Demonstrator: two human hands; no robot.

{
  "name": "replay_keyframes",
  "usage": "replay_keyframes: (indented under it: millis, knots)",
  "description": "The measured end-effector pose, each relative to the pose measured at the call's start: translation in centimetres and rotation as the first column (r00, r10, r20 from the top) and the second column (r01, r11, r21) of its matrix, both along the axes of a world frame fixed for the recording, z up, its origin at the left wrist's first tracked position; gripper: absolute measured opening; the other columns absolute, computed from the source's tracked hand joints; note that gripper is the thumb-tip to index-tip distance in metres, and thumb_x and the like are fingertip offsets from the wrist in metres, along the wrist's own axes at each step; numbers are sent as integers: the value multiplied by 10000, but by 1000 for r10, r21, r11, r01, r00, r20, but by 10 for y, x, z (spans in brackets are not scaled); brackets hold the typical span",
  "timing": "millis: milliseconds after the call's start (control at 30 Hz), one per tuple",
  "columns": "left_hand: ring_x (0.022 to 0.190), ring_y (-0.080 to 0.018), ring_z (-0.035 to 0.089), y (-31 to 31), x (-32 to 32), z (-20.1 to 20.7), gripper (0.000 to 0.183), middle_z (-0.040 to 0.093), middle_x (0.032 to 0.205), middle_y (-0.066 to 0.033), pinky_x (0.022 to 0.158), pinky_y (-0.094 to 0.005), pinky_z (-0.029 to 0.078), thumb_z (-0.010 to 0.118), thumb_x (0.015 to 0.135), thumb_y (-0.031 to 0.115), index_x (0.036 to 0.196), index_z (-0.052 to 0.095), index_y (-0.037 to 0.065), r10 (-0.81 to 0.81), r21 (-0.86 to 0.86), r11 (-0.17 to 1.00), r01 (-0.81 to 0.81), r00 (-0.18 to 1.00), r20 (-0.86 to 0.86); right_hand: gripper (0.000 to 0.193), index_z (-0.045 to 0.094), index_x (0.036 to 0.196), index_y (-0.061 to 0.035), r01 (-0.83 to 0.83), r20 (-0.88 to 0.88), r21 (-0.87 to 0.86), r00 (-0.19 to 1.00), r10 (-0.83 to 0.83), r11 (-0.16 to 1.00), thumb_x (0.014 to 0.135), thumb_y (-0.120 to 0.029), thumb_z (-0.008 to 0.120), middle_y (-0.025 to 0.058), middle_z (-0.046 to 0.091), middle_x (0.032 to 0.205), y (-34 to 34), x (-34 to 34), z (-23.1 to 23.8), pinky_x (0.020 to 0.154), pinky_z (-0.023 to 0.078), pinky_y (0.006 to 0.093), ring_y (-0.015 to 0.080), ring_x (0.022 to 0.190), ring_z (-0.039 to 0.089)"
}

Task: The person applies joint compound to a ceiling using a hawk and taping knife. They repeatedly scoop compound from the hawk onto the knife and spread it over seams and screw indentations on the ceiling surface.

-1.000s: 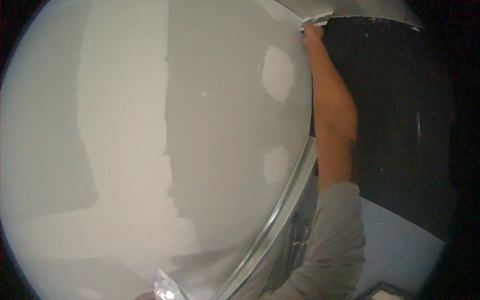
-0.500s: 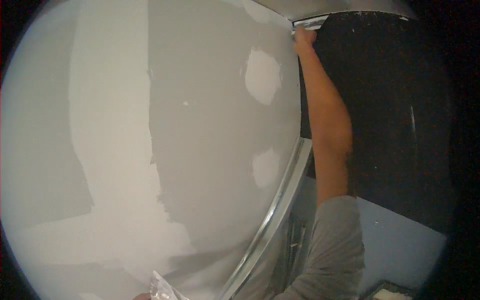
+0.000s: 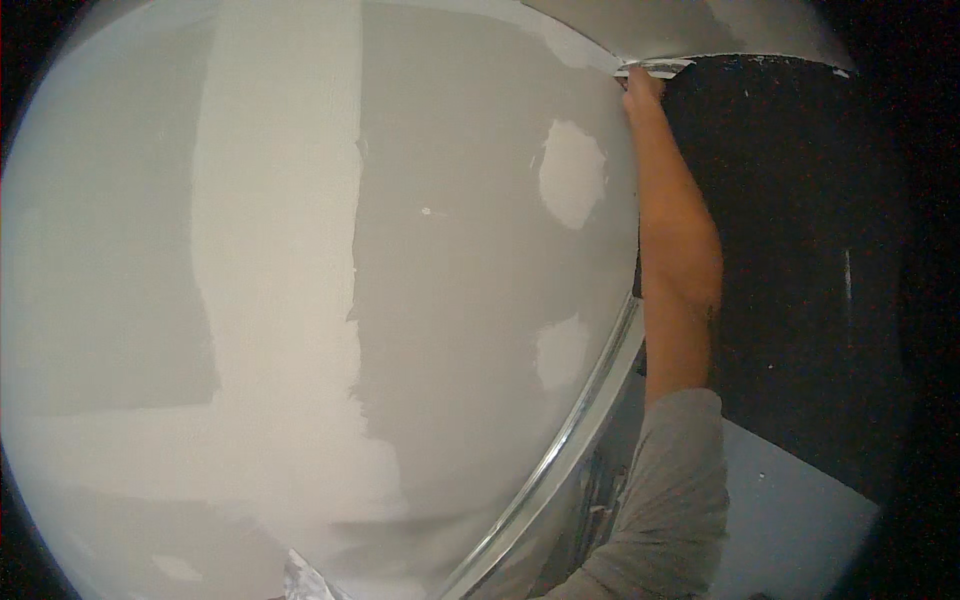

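High at the right, my right hand point(image 3: 643, 88) is closed on a taping knife. Its wide, pale metal blade point(image 3: 660, 68) lies along the top corner, where the drywall point(image 3: 450, 270) meets the ceiling. My fingers and forearm cover most of its handle. At the lower edge, left of the middle, the tip of a second metal blade point(image 3: 305, 578) shows, smeared with white compound. My left hand is beyond the picture's lower edge. Pale bands and round patches of joint compound point(image 3: 573, 173) mark the grey drywall.
A dark panel point(image 3: 790, 220) fills the right side, under the ceiling point(image 3: 680, 28). Along the drywall's right edge runs a shiny metal corner strip point(image 3: 560, 440). A blue-grey surface point(image 3: 790, 520) lies at lower right, beside my grey sleeve.
The view has shifted, so the wall and my right hand sit farther right and lower. My right hand stays at the top corner. My left fingers have slipped out below.
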State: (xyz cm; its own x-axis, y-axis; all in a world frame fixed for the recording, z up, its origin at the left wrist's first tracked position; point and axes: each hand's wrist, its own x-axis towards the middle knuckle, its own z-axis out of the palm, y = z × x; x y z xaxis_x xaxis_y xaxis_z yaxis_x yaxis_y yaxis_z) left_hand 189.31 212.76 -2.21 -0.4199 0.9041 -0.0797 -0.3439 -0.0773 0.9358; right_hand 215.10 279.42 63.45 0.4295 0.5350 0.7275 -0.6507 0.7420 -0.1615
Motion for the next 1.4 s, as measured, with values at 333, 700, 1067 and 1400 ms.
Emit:
replay_keyframes:
  millis: [333, 700, 1067, 1400]
  knots:
    - [653, -132, 573, -6, -5, -30, 470, 649, 834, -74, 543, -242, 438, 642, 766, 172, 1188, 593, -30, 196, 21, 979, -202, 968, 157, 548, 441, 1301, 12, 22, 49, -37, 999, -21, 999, 822, -159, 645, 195, 596, 1232, -12, -31, 16, 890, 520, 446, 337, 1093, 609]
    - [614, -139, 564, -14, -23, -47, 454, 633, 782, -80, 522, -235, 430, 661, 813, 249, 1158, 580, -36, 24, 113, 993, -27, 999, 32, 532, 486, 1292, 55, 408, 202, -120, 903, -381, 905, 786, -60, 604, 176, 578, 1267, -47, -76, -22, 927, 483, 379, 288, 1106, 598]
    - [652, -147, 606, -4, 10, -33, 388, 643, 807, -85, 521, -231, 466, 644, 855, 232, 1141, 569, -20, 25, 116, 993, -21, 999, -33, 489, 578, 1168, 71, 297, 90, -65, 953, -291, 953, 773, -200, 676, 220, 638, 1183, 23, 8, -27, 883, 520, 401, 328, 1061, 647]
    - [658, -138, 629, -24, 32, -44, 422, 662, 841, -65, 542, -223, 500, 646, 817, 154, 1193, 555, -13, 102, 154, 980, -122, 986, 132, 452, 606, 1174, 62, 549, 397, -10, 769, -501, 836, 805, -198, 627, 174, 655, 1184, -10, -31, -13, 901, 477, 364, 290, 1081, 633]
